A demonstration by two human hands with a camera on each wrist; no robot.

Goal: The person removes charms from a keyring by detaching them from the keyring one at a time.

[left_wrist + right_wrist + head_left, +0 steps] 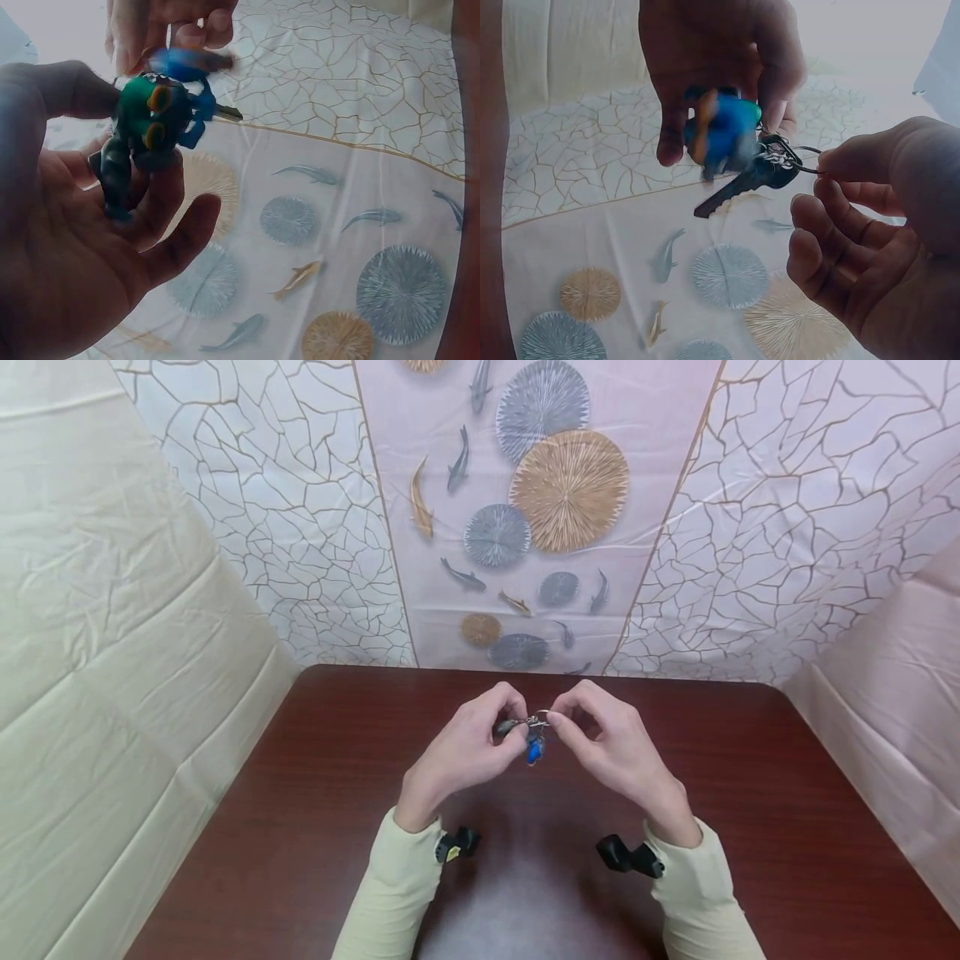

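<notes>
1. A small key bunch [535,732] hangs between two bare hands, just above the centre of the head view, held above a dark red-brown wooden-looking table [322,777].
2. The right hand [618,739], right of centre, pinches a thin, round, silver metal key ring [807,148] between thumb and forefinger; its other fingers curl loosely below.
3. The left hand [472,739], left of centre, pinches the bunch with thumb and forefinger, though blur and shadow make it hard to say which piece is between the tips.
4. A dark-headed metal key [739,185] with a toothed blade slants down toward the lower left in the right wrist view, below a glossy blue and green charm figure [735,127].
5. In the left wrist view, upper left, that figure shows a green body and two orange-ringed spots, in front of the left palm.
6. Pale cream sleeves [390,893] enter at the bottom of the head view.
7. Behind, a white and pink cloth [652,410] printed with fish, discs and crackle lines fills the top.
</notes>
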